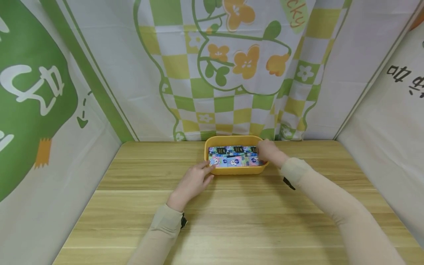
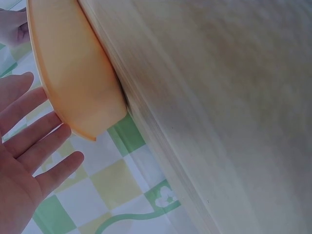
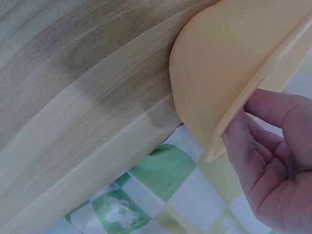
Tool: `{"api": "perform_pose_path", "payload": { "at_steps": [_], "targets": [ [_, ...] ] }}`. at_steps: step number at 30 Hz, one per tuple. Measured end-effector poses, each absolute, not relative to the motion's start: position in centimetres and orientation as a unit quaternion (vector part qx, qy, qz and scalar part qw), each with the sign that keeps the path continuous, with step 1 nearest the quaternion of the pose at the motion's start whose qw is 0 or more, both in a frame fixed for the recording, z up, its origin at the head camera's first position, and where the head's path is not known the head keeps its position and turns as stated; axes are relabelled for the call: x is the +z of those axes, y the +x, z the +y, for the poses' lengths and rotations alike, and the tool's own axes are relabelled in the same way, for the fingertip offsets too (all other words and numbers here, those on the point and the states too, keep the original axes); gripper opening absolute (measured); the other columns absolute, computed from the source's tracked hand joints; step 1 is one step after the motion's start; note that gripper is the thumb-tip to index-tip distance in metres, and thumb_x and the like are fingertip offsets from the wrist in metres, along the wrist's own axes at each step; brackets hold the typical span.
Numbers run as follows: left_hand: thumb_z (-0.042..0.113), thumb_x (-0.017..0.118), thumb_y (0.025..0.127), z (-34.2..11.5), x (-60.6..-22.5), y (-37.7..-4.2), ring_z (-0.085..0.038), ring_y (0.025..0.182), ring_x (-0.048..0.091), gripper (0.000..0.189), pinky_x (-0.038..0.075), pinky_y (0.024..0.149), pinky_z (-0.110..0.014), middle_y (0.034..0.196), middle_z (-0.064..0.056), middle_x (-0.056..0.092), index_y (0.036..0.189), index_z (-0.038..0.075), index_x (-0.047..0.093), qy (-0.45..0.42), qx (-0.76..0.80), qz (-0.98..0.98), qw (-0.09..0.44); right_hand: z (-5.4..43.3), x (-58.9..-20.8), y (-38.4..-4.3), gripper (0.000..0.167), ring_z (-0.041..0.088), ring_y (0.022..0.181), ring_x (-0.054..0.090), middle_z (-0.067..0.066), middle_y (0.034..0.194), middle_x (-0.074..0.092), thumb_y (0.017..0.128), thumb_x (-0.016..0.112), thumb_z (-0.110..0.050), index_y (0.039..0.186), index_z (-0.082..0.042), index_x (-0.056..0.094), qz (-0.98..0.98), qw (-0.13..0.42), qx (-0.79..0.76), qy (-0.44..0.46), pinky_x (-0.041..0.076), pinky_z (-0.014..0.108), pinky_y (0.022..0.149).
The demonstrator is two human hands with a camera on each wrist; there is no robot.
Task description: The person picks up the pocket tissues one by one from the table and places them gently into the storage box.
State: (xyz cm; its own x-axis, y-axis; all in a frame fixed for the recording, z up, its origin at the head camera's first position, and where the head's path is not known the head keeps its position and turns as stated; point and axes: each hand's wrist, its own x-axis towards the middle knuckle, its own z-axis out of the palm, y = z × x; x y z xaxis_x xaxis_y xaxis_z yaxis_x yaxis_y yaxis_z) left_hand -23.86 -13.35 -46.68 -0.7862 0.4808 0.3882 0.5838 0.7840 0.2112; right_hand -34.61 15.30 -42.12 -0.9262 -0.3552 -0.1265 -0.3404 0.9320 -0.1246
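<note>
A yellow plastic bin (image 1: 236, 171) stands at the back of the wooden table. Inside it, small printed packs (image 1: 235, 161) lie in two rows, dark blue ones behind and pale blue and pink ones in front. My left hand (image 1: 193, 180) is at the bin's front left corner. In the left wrist view its fingers (image 2: 46, 124) are spread and fairly straight, tips right at the rim. At the right end, my right hand (image 1: 269, 151) pinches the rim between thumb and forefinger. The right wrist view shows that hand (image 3: 280, 156) with its other fingers curled.
The wooden table (image 1: 225, 217) stretches from the bin toward me. Right behind the bin hangs a green, yellow and white checked curtain (image 1: 232, 114). Printed cloth walls (image 1: 99, 154) rise along both sides of the table.
</note>
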Motion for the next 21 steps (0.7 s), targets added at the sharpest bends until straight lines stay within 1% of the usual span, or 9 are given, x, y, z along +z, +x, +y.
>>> {"api": "perform_pose_path", "payload": {
  "at_steps": [5,8,13,15,18,21],
  "targets": [
    [0.018,0.064,0.090,-13.3,-46.6,-23.8,-0.037,0.115,0.058,0.035,0.050,0.097,-0.045,0.127,-0.022,0.059,0.122,0.004,0.064,-0.287,-0.157,-0.932,0.158,15.4,-41.8,-34.4,0.016,0.017,0.057,0.053,0.003,0.062,0.060,0.067,0.059,0.004,0.059,-0.010,0.061,0.979,0.077,-0.069,-0.174,0.042,0.022,0.047],
    [0.018,0.064,0.090,-13.3,-46.7,-23.8,-0.036,0.116,0.058,0.034,0.050,0.098,-0.045,0.127,-0.021,0.059,0.122,0.005,0.064,-0.285,-0.156,-0.933,0.155,15.4,-41.6,-34.3,0.013,0.017,0.059,0.054,0.003,0.064,0.062,0.068,0.063,0.002,0.061,-0.009,0.064,0.980,0.080,-0.065,-0.173,0.043,0.022,0.048],
    [0.018,0.064,0.091,-13.3,-46.6,-23.8,-0.035,0.117,0.058,0.035,0.050,0.098,-0.045,0.128,-0.020,0.059,0.123,0.005,0.064,-0.282,-0.155,-0.934,0.153,15.4,-41.2,-34.2,0.015,0.014,0.056,0.053,0.001,0.061,0.061,0.070,0.062,0.002,0.060,-0.010,0.064,0.977,0.098,-0.070,-0.175,0.043,0.021,0.048],
    [0.018,0.064,0.091,-13.3,-46.5,-23.7,-0.035,0.117,0.057,0.035,0.050,0.099,-0.045,0.128,-0.020,0.059,0.123,0.005,0.063,-0.281,-0.156,-0.935,0.151,15.4,-41.0,-34.1,0.016,0.013,0.054,0.052,0.000,0.058,0.060,0.072,0.061,0.001,0.060,-0.009,0.064,0.976,0.107,-0.078,-0.172,0.042,0.021,0.048],
    [0.017,0.064,0.090,-13.3,-46.4,-23.6,-0.036,0.117,0.057,0.035,0.049,0.099,-0.046,0.128,-0.021,0.058,0.123,0.005,0.063,-0.280,-0.160,-0.935,0.149,15.5,-40.6,-33.8,0.015,0.012,0.052,0.052,0.000,0.056,0.060,0.078,0.062,-0.005,0.063,-0.007,0.066,0.975,0.114,-0.087,-0.168,0.042,0.021,0.050],
    [0.017,0.064,0.090,-13.2,-46.3,-23.6,-0.036,0.117,0.057,0.035,0.049,0.099,-0.046,0.128,-0.021,0.058,0.123,0.004,0.063,-0.280,-0.162,-0.934,0.149,15.6,-40.4,-33.6,0.022,0.010,0.048,0.048,-0.002,0.052,0.055,0.084,0.062,-0.012,0.063,-0.006,0.064,0.974,0.116,-0.103,-0.164,0.039,0.021,0.049]
  ]
}}
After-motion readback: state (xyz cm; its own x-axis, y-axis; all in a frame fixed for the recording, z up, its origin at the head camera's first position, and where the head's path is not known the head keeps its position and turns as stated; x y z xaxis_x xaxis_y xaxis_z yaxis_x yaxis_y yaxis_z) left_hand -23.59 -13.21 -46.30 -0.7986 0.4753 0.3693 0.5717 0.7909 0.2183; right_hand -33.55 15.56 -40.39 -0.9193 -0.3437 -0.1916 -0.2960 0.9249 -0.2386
